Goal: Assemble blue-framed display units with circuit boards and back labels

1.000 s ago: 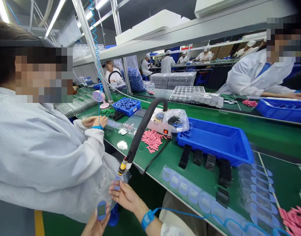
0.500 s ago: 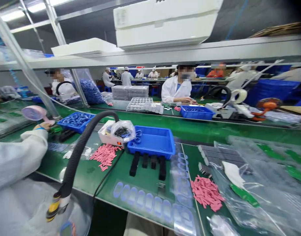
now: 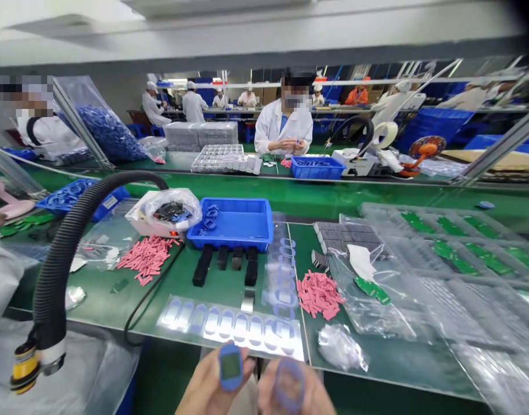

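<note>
At the bottom of the head view, my left hand (image 3: pixel 201 386) is closed on a blue oval casing (image 3: pixel 230 366) with a dark rectangular window. Beside it, my right hand (image 3: pixel 314 397) grips a see-through oval piece with a blue rim (image 3: pixel 289 383), somewhat blurred. The two pieces are apart, in front of the table's near edge. Just beyond my hands lies a clear sheet (image 3: pixel 165 323) with a row of blue-rimmed oval films. A second strip of such films (image 3: pixel 285 268) runs away from me to its right.
A blue tray (image 3: pixel 242 230) holds a few blue parts. Pink strips (image 3: pixel 320 294) and more pink strips (image 3: pixel 146 257) lie in piles. Black blocks (image 3: pixel 203 266) stand near the tray. At left arches a black hose (image 3: pixel 52 288); green boards (image 3: pixel 458 256) sit at right. A co-worker (image 3: pixel 284 124) sits opposite.
The view has swung right and down. Both my hands have come into view at the bottom, each with an oval piece. The neighbour's sleeve at left has mostly left the picture.
</note>
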`<state>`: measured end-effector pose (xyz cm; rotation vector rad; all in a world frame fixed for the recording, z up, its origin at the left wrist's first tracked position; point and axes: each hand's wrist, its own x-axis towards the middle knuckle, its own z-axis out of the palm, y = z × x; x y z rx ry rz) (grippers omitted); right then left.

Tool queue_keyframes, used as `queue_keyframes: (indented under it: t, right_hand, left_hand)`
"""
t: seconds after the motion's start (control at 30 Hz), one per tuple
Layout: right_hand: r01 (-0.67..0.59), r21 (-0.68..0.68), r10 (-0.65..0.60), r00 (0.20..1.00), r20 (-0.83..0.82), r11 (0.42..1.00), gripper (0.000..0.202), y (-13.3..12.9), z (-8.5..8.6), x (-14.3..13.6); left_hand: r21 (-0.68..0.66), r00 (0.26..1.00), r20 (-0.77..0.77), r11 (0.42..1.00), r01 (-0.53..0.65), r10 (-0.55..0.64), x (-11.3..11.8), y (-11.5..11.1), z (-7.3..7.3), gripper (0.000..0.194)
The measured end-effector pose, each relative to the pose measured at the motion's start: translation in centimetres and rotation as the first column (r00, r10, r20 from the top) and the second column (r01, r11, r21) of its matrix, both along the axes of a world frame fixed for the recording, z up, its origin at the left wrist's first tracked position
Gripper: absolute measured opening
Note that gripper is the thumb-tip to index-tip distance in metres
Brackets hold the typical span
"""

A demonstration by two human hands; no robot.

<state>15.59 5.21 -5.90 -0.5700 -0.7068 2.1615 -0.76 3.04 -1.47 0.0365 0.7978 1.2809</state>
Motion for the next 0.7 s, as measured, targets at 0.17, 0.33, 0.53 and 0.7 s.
queue_keyframes:
  t: [0.17, 0.33, 0.53, 0.7]
  right_hand:
    - [0.353, -0.124, -0.363, 0.929, -0.077, 0.928, 0.038, 2.6, 4.7, 3.3]
    - [0.315, -0.183, -0.346, 0.922, -0.174, 0.931, 0.032, 1.6, 4.9, 3.8]
    - [0.379, -0.185, -0.401, 0.91, -0.106, 0.907, 0.031, 0.6, 4.4, 3.9]
    - [0.391, -0.158, -0.411, 0.903, -0.126, 0.907, 0.03, 2.1, 6.5, 3.1]
  left_hand:
    - [0.164, 0.992, 0.107, 0.986, 0.041, -0.059, 4.5, 3.0, 3.6, 0.019]
    - [0.196, 0.96, 0.178, 0.964, 0.18, -0.216, 6.6, 2.0, 3.8, 0.019]
    - [0.106, 0.962, 0.181, 0.976, 0.189, -0.206, 6.8, 1.4, 3.8, 0.025]
    - [0.135, 0.961, 0.217, 0.98, 0.146, -0.173, 7.1, 2.3, 4.8, 0.023]
